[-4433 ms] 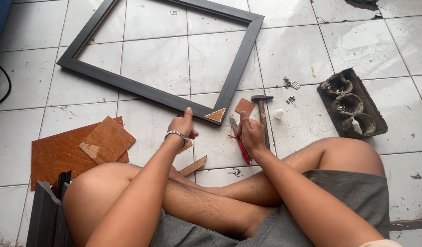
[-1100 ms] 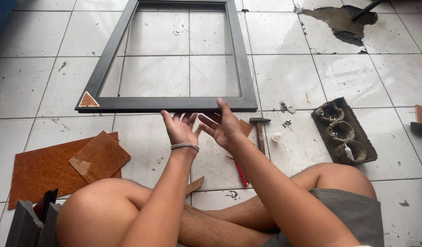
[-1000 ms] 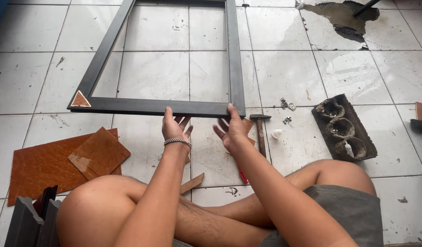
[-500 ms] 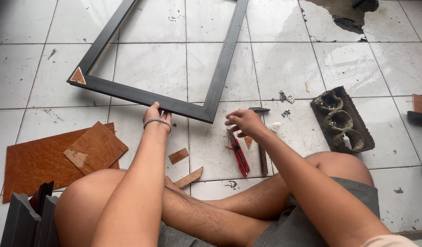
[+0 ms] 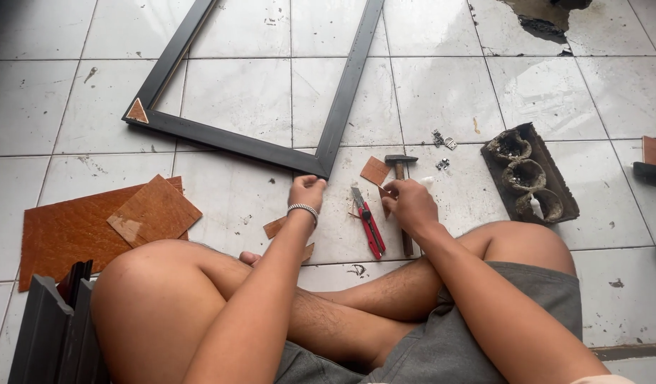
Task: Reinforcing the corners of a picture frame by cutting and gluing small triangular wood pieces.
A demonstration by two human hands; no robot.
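Nearest us: stack of dark frame mouldings (image 5: 54, 334) by our left knee, on the tiled floor (image 5: 449, 92). Landmark is the black picture frame (image 5: 271, 114), flat on the floor.

Left hand (image 5: 306, 193) curled at the frame's near corner, fingers touching it; can't tell if it's a real grip. Right hand (image 5: 409, 206), just right of that corner, closed loosely on a small brown wood piece (image 5: 385, 193). Red utility knife (image 5: 369, 229) and hammer (image 5: 401, 199) lie between our hands.

Left of the frame: brown board offcuts (image 5: 100, 220). Frame's left corner carries a triangular brown gusset (image 5: 136, 112). Right of the frame: small metal hardware (image 5: 443, 142), dark tray with worn cups (image 5: 530, 174).

Our read: the frame is light, rigid along the rails and weak at the mitred joints; hold it by a rail near a corner. The wood piece is thin and stiff; pinch its edges.
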